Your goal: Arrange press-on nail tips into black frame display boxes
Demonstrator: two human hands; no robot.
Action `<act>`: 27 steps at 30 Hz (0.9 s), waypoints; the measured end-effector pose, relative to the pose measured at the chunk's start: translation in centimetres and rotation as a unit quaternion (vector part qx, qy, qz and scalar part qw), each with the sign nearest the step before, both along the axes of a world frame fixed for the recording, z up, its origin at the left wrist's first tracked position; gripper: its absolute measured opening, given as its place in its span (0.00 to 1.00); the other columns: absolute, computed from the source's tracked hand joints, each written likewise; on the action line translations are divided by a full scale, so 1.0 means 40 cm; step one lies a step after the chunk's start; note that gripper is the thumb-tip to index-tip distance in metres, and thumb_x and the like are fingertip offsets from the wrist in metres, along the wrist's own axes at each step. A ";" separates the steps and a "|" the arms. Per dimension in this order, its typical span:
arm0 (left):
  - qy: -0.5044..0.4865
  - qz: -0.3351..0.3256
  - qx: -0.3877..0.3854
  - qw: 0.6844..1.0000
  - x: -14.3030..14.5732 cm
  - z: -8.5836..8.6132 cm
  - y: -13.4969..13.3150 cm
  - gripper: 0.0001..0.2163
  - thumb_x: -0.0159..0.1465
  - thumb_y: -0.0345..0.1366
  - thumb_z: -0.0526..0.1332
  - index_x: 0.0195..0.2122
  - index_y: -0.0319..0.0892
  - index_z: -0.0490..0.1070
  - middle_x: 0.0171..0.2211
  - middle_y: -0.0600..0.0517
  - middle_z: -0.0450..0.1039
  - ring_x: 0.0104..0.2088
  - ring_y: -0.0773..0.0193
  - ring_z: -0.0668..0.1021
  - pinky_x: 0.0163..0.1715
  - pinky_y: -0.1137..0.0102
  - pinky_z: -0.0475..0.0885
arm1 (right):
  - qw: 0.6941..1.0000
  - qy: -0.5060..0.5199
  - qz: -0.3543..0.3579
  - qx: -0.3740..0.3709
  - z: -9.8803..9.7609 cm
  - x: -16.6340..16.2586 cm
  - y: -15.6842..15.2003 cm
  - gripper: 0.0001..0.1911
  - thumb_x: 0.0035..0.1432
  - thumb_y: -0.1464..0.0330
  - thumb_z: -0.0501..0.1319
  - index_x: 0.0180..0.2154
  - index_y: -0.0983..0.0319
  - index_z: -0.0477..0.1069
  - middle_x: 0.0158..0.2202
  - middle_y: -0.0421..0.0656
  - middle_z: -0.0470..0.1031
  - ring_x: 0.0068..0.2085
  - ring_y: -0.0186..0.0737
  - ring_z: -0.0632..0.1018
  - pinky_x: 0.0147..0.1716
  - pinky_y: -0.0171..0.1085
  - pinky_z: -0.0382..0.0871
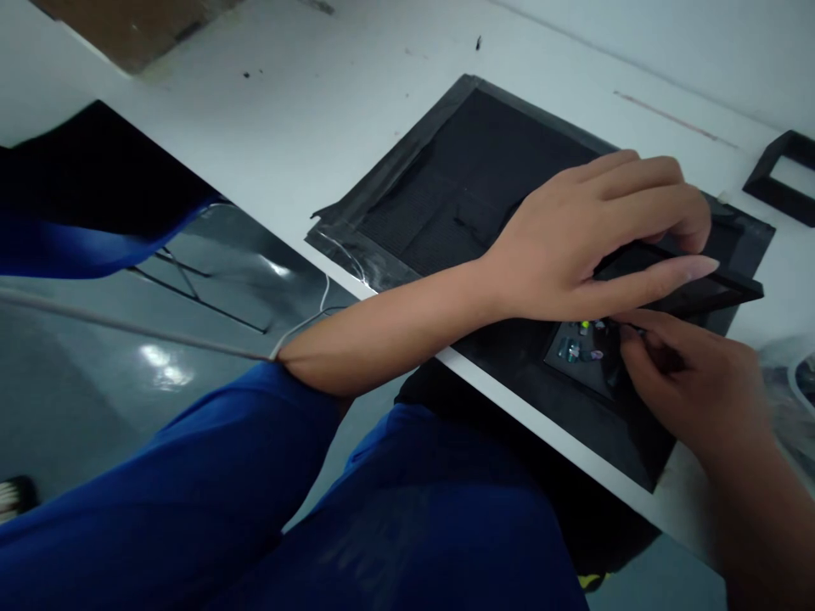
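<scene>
My left hand (598,233) reaches over a black mat, its thumb and curled fingers around the edge of a tilted black frame (739,288). Below it, my right hand (697,378) is closed in a pinch, and whatever lies between its fingertips is hidden. Right beside those fingertips are several small shiny pieces (578,348), greenish, pinkish and yellow, on a dark flat surface. They are too small to name. Part of the frame is covered by my left hand.
The black mat (446,187) is taped to a white table (306,110). A black rectangular frame (770,182) lies at the right, near clear plastic (786,365). A brown board (140,30) sits at upper left. A cord (127,327) runs to my left sleeve; a blue chair (76,246) stands left.
</scene>
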State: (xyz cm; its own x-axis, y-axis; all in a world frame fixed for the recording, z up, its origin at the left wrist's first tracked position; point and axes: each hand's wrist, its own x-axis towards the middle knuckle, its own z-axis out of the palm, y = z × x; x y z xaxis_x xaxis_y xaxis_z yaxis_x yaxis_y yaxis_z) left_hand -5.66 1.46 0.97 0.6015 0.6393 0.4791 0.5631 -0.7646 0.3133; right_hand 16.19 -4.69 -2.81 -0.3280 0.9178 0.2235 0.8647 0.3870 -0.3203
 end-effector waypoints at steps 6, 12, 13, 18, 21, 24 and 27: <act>-0.027 0.008 -0.018 0.999 0.003 -0.015 0.008 0.20 0.73 0.44 0.44 0.49 0.44 0.74 0.47 0.47 0.76 0.51 0.56 0.78 0.44 0.63 0.72 | 0.996 0.068 0.018 -0.057 0.009 0.009 0.013 0.13 0.58 0.69 0.61 0.42 0.59 0.82 0.25 0.38 0.77 0.22 0.34 0.73 0.26 0.37 0.65; -0.046 -0.078 -0.079 0.993 -0.038 0.005 0.018 0.16 0.70 0.45 0.52 0.40 0.44 0.78 0.36 0.49 0.78 0.40 0.61 0.79 0.40 0.66 0.71 | 0.989 0.126 0.028 -0.070 -0.005 0.022 0.012 0.12 0.58 0.70 0.60 0.40 0.56 0.82 0.25 0.38 0.78 0.20 0.33 0.70 0.22 0.35 0.64; -0.046 -0.106 -0.100 0.988 -0.047 0.011 0.019 0.16 0.69 0.46 0.54 0.38 0.44 0.79 0.33 0.50 0.78 0.35 0.64 0.79 0.38 0.68 0.71 | 0.988 0.137 0.025 -0.063 -0.006 0.022 0.010 0.12 0.59 0.69 0.60 0.41 0.56 0.82 0.25 0.37 0.77 0.20 0.33 0.69 0.22 0.35 0.63; 0.032 -0.201 -0.167 0.965 -0.052 0.003 0.028 0.14 0.60 0.51 0.66 0.34 0.47 0.82 0.25 0.55 0.78 0.26 0.69 0.75 0.28 0.71 0.63 | 0.994 0.088 0.053 -0.035 -0.003 0.019 0.006 0.17 0.63 0.67 0.59 0.51 0.56 0.79 0.27 0.39 0.78 0.22 0.33 0.72 0.23 0.35 0.64; 0.085 -0.184 -0.162 0.966 -0.040 -0.013 0.031 0.13 0.59 0.51 0.67 0.36 0.49 0.83 0.26 0.55 0.80 0.26 0.70 0.76 0.25 0.70 0.58 | 0.995 0.015 0.100 -0.001 -0.003 0.017 0.006 0.20 0.64 0.67 0.56 0.54 0.53 0.78 0.31 0.39 0.81 0.27 0.36 0.77 0.25 0.36 0.64; 0.103 -0.161 -0.152 0.970 -0.038 -0.016 0.032 0.12 0.60 0.50 0.67 0.38 0.50 0.83 0.27 0.55 0.81 0.26 0.70 0.77 0.24 0.69 0.55 | 0.991 -0.027 0.125 0.030 -0.006 0.021 0.009 0.21 0.65 0.69 0.55 0.54 0.52 0.78 0.32 0.38 0.81 0.28 0.36 0.79 0.22 0.35 0.60; 0.117 -0.148 -0.143 0.971 -0.041 -0.011 0.031 0.11 0.61 0.48 0.66 0.38 0.50 0.83 0.28 0.55 0.81 0.27 0.70 0.77 0.25 0.69 0.53 | 0.989 -0.037 0.134 0.049 -0.007 0.027 0.012 0.21 0.65 0.69 0.54 0.54 0.53 0.78 0.30 0.38 0.81 0.27 0.34 0.78 0.20 0.34 0.57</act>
